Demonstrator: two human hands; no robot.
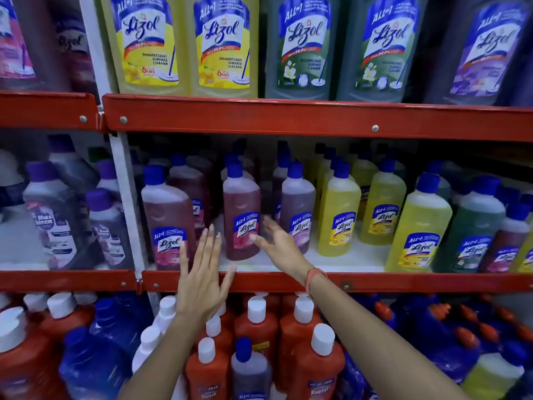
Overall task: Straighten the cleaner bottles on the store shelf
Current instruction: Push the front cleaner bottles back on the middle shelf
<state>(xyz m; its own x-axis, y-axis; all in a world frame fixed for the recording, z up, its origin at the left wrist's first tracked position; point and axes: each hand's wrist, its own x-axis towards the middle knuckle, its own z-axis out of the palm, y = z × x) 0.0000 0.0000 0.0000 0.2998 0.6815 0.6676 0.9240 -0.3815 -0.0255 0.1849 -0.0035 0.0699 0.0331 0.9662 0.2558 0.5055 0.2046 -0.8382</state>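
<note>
On the middle shelf (288,281), both open, empty hands, left hand (202,281) and right hand (277,243), are flanking the pink bottle (241,215); gripping low should be squaring its label forward

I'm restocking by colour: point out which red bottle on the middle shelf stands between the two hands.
The red bottle set back mid-shelf, between the left hand and right hand. The other front red bottle stands left of both hands, nearer the edge.

Left hand (202,281) and right hand (277,243) outstretched (fingers spread).
</note>
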